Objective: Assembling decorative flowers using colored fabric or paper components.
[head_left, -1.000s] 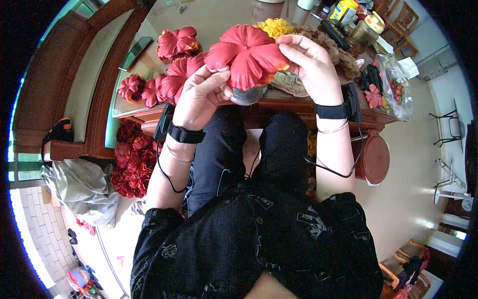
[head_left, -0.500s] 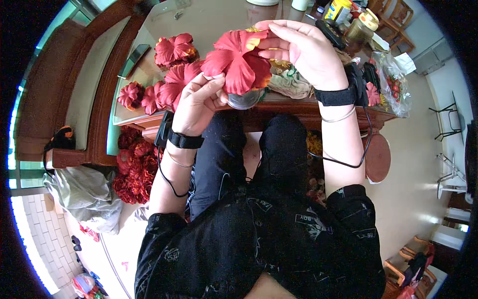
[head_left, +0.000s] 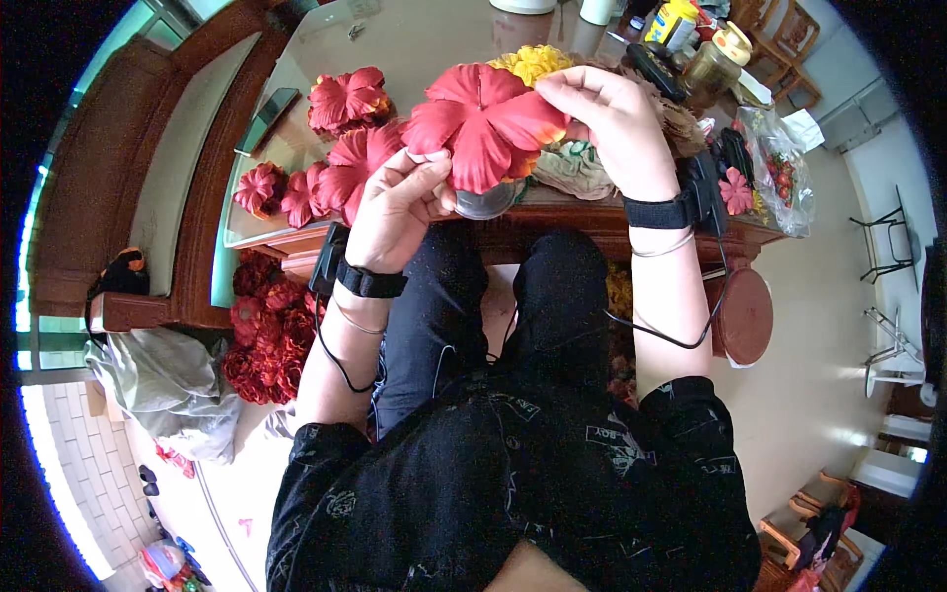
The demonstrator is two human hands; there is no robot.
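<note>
Between my two hands a large red fabric flower petal layer with yellow-orange edges is spread out, its face up. My left hand pinches its lower left edge between thumb and fingers. At its right side, my right hand pinches the edge of another petal. Just under it shows part of a round grey container. A yellow flower bunch lies right behind it. Left of my hands, on the table, are more red petal pieces and a stack of them.
The glass-topped table holds a phone, a jar, a yellow canister, a crumpled cloth and a plastic bag. Finished-looking red flowers are heaped below left. A round stool stands at right.
My right hand has moved down and a little right along the petal layer's edge. The petal layer is now spread flatter, and the yellow bunch behind it shows more. My left hand keeps its pinch.
</note>
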